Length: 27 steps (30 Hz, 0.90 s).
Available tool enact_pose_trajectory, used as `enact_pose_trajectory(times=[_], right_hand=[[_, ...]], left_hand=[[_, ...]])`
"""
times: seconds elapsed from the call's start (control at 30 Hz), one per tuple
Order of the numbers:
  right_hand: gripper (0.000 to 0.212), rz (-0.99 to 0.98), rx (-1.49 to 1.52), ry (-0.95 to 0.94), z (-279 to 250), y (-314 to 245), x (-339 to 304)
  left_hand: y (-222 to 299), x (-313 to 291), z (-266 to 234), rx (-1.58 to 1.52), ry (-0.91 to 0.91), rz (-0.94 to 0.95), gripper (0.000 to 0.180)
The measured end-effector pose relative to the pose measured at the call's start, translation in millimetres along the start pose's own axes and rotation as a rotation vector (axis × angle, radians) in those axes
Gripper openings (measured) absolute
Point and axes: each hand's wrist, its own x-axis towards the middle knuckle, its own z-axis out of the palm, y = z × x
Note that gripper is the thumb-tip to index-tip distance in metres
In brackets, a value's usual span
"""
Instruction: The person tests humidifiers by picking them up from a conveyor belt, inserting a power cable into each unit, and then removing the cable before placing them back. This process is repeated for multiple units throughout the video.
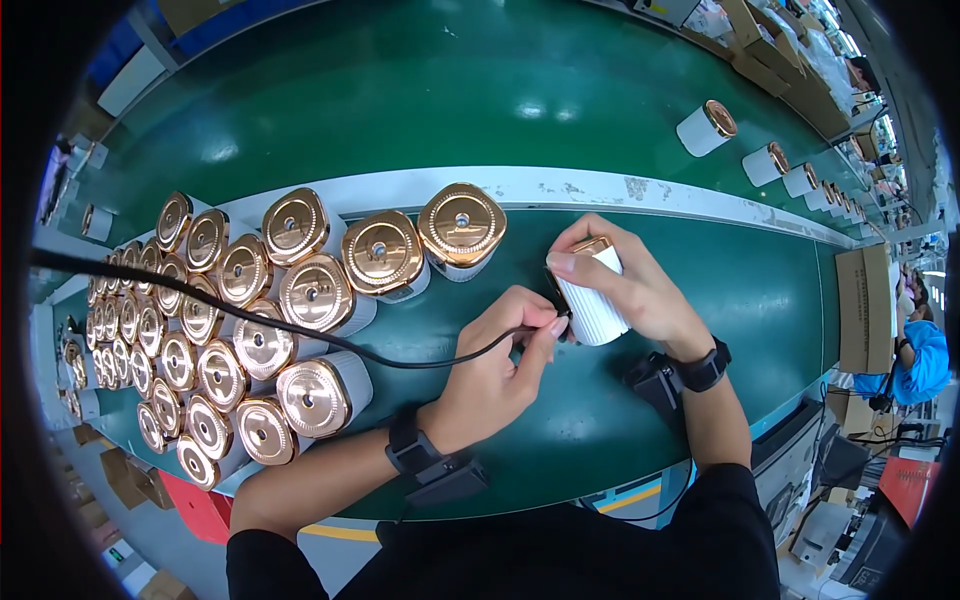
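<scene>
A white ribbed canister (597,312) with a gold end is being held tilted, just off centre toward three o'clock, its gold end being turned toward twelve. It is being gripped between the thumb and fingers of the right hand (640,285). The tip of a black cable (370,355) is being pinched in the left hand (505,365), at five o'clock, and is being kept against or just beside the canister's left side; which of these cannot be told. The cable is being led in from nine o'clock, above rows of gold-topped canisters (243,270) that are being supported on a green table (570,430). A dark patch on one canister's side (402,292) is being seen too small to be read. Beyond a scuffed white rail (560,188), a line of similar canisters (698,134) is being carried on a green surface (400,110) at two o'clock. A cardboard box (862,310) is being seen at three o'clock, near a person in blue (918,360).
</scene>
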Motion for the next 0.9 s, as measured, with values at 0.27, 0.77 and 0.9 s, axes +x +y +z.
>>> enact_pose_trajectory(times=[0.27,0.77,0.9], right_hand=[[0.029,0.04,0.032,-0.008,-2.5,-2.2,-2.3],[0.057,-0.725,-0.425,1.12,-151.4,5.2,112.4],[0.059,-0.503,-0.385,0.855,-165.9,67.5,133.9]], left_hand=[[2.6,2.3,1.4,-0.025,-0.024,-0.03,0.005],[-12.6,6.8,0.9,0.094,0.018,0.075,0.01],[-5.0,-2.5,-6.8,0.193,0.046,0.084,0.013]])
